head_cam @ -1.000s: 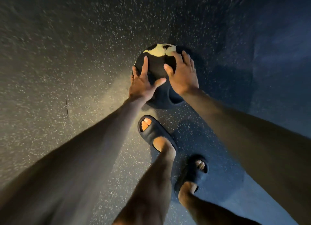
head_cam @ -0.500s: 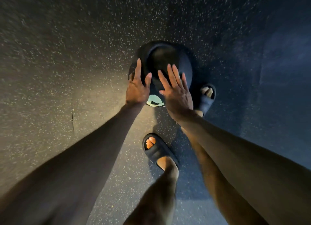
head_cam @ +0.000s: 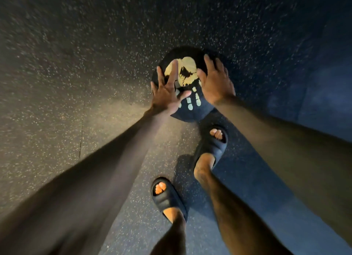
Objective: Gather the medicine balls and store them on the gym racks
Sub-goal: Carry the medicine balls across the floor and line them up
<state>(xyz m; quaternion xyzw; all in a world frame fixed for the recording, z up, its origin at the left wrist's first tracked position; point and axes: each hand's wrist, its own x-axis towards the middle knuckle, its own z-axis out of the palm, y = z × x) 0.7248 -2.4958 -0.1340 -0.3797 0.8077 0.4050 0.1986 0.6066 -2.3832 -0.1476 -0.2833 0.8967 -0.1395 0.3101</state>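
Note:
A dark medicine ball (head_cam: 190, 113) with a worn yellow patch and pale lettering lies on the speckled rubber floor in front of me. My left hand (head_cam: 166, 91) rests on its left top with the fingers spread and straight. My right hand (head_cam: 216, 83) lies flat over its right top, fingers extended along the curve. Both arms reach down to it. No rack is in view.
My two feet in dark slides stand just behind the ball: the right foot (head_cam: 213, 146) close to it, the left foot (head_cam: 167, 199) further back. Speckled floor (head_cam: 76, 73) spreads all round, lit warm at left and dark blue at right.
The ball has rolled forward under my palms, so its yellow patch now faces up again. My feet have stepped along, the right one now leading.

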